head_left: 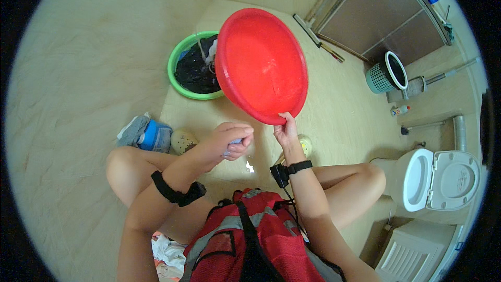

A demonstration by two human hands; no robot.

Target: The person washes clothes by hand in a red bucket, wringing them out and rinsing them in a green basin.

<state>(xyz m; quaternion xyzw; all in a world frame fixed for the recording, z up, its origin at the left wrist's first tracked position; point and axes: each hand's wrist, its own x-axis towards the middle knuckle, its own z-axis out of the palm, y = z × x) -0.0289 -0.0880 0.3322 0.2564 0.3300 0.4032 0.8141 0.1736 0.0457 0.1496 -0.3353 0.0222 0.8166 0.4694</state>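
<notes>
My right hand (285, 131) grips the near rim of a red plastic basin (263, 65), thumb over the edge. The basin is tilted up off the floor, its inside facing me, with a wet shine and no object in it. My left hand (235, 141) is closed in a fist to the left of the basin's near rim. A small pale-blue bit shows between its fingers, too little to name. Behind the red basin's left side a green basin (174, 81) stands on the floor, partly covered, holding dark wet cloth (195, 70).
A blue packet (155, 137) with a grey cloth (133, 131) lies left of my knee. Farther right are a floor squeegee (313, 34), a lined waste basket (378, 80), a small bottle (401, 110) and a toilet (417, 180) with its lid raised. White clothes (169, 253) lie lower left.
</notes>
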